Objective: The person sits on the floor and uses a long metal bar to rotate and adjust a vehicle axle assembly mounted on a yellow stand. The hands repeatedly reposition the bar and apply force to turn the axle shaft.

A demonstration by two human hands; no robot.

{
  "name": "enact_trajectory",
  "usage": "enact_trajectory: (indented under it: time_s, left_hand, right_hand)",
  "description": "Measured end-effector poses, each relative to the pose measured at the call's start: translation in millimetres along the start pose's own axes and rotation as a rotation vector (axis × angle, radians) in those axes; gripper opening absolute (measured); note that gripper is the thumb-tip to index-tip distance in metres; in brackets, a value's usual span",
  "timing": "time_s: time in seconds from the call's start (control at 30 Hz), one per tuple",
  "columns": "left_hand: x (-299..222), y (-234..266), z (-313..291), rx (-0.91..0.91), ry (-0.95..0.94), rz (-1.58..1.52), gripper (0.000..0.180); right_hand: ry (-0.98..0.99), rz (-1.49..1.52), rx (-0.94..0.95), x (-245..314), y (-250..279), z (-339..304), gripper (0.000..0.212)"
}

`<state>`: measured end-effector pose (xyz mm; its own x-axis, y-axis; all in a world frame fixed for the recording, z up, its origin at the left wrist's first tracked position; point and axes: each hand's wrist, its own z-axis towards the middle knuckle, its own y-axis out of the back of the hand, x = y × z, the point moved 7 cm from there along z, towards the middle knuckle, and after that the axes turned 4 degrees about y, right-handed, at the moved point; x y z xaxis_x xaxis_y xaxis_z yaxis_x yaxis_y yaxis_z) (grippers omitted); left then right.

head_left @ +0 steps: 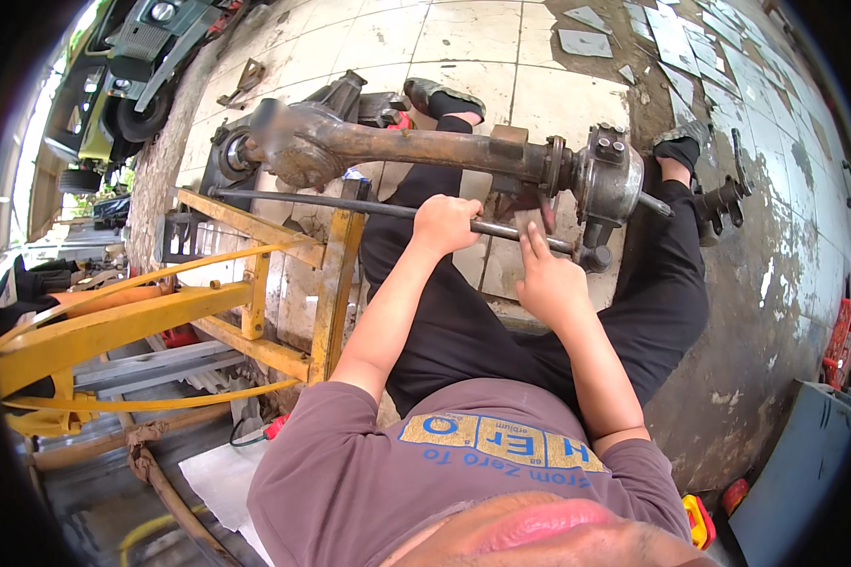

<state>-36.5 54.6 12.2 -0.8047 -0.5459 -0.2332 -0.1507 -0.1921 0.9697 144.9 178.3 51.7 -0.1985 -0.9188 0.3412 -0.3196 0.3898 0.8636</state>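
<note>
A long dark metal tie rod (350,203) runs along the near side of a rusty vehicle axle (397,145). My left hand (447,225) is wrapped round the middle of this rod. Farther right, my right hand (552,279) pinches a small flat brownish piece (531,225) against the rod, two fingers stretched over it. That piece looks like sandpaper, though blur hides its surface. Just beyond the right hand is the axle's round steel hub end (613,175), with the rod's joint (594,257) below it.
A yellow metal frame (329,283) stands close on my left. My legs (662,255) stretch out under and beside the axle. Broken tiles (584,43) lie at the far right, and a parked vehicle (128,85) is at the far left. A grey-blue panel (792,472) stands at the lower right.
</note>
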Motion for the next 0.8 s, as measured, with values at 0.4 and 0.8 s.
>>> enact_trajectory:
  time_s: [0.4,0.8]
  left_hand:
    - [5,-4,-2,-0.006,0.011,-0.001,0.016]
    - [5,-2,1,0.046,0.033,0.014,0.021]
  right_hand:
    - [0.023,-0.081,-0.074,0,-3,-11,0.078]
    - [0.042,-0.019,-0.182,-9,3,0,0.076]
